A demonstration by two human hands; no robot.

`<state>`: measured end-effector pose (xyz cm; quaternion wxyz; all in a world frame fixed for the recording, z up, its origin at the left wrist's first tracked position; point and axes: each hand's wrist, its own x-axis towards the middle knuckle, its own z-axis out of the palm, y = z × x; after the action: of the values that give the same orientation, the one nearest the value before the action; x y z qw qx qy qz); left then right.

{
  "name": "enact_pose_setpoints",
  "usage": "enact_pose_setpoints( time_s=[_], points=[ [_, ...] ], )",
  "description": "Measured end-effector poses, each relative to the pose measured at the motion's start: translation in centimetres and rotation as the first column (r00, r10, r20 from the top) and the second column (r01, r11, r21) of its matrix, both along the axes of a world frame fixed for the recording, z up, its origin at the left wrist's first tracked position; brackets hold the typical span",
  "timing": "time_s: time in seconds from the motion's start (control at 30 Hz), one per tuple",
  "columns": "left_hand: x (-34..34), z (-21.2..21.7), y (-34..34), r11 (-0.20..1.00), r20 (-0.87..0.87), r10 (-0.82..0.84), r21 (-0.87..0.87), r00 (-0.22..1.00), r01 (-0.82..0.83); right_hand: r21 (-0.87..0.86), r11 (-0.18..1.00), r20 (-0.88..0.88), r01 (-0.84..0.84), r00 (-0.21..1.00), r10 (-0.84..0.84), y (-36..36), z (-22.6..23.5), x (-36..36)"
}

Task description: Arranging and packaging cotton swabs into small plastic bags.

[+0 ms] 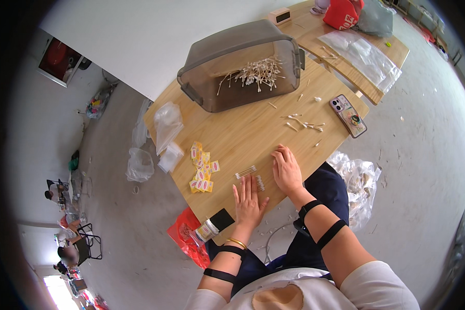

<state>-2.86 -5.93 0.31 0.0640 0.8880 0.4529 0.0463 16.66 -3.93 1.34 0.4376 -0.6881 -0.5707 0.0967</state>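
My left hand (249, 206) lies flat on the wooden table, fingers stretched out, with its fingertips touching a row of cotton swabs (260, 183). A second short row of cotton swabs (246, 172) lies just beyond those fingertips. My right hand (287, 173) rests on the tabletop to the right, its fingers loosely bent and nothing visible in them. Left of the swabs is a loose pile of small yellow-and-white cards (204, 173). Several loose cotton swabs (305, 124) are scattered farther off, beyond my right hand.
A grey translucent bin (212, 95) on its side holds a heap of swabs (258, 72). A phone (349, 116) lies at the right edge. Clear bags (168, 124) are at the left edge, a white jar (206, 231) and black square (221, 219) at the near corner. Another table (307, 28) stands behind.
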Motion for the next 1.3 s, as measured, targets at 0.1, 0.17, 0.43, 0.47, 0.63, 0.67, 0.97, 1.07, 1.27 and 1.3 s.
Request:
enact_pose_setpoints(
  time_s=[0.1, 0.17, 0.43, 0.47, 0.63, 0.67, 0.97, 1.07, 1.27, 1.3],
  points=[
    [0.1, -0.2, -0.5, 0.999, -0.011, 0.024, -0.025, 1.000, -0.024, -0.003, 1.000, 0.012, -0.003, 1.000, 0.004, 0.0, 0.1, 0.0],
    [0.3, 0.0, -0.5, 1.000, 0.002, 0.002, -0.010, 1.000, -0.002, -0.004, 1.000, 0.033, -0.003, 0.999, 0.003, 0.0, -0.1, 0.3],
    [-1.4, 1.3, -0.1, 0.994, 0.082, 0.062, -0.091, 0.995, -0.055, -0.265, 0.886, 0.266, -0.381, 0.854, 0.447, -4.5, 0.5, -2.0],
    [-1.5, 1.3, -0.1, 0.990, 0.134, 0.109, -0.104, 0.985, -0.096, -0.307, 0.860, 0.272, -0.407, 0.829, 0.489, -5.3, 0.6, -2.3],
    [-3.4, 0.7, 0.2, 0.975, 0.131, 0.213, -0.089, 0.968, -0.203, -0.345, 0.872, 0.275, -0.348, 0.850, 0.448, -5.3, 1.0, -3.7],
    [-3.6, 0.4, 0.1, 0.983, 0.082, 0.175, -0.073, 0.981, -0.169, -0.347, 0.876, 0.282, -0.336, 0.853, 0.439, -5.1, 0.7, -4.2],
    [-2.3, -0.1, -0.5, 0.978, 0.120, 0.206, -0.058, 0.971, -0.200, -0.354, 0.878, 0.370, -0.322, 0.814, 0.448, -4.7, -0.8, -6.1],
    [-1.8, 0.2, -0.7, 0.977, 0.197, 0.208, 0.006, 0.958, -0.214, -0.376, 0.877, 0.395, -0.300, 0.805, 0.444, -4.8, -0.6, -6.2],
    [-1.8, 0.0, -0.7, 0.994, 0.280, 0.104, -0.066, 0.954, -0.089, -0.405, 0.874, 0.447, -0.267, 0.776, 0.445, -4.6, -0.6, -6.2],
    [-1.8, 0.0, -0.7, 0.993, 0.290, 0.112, -0.063, 0.951, -0.098, -0.403, 0.874, 0.432, -0.270, 0.786, 0.442, -4.7, -0.8, -6.3]
  ],
)
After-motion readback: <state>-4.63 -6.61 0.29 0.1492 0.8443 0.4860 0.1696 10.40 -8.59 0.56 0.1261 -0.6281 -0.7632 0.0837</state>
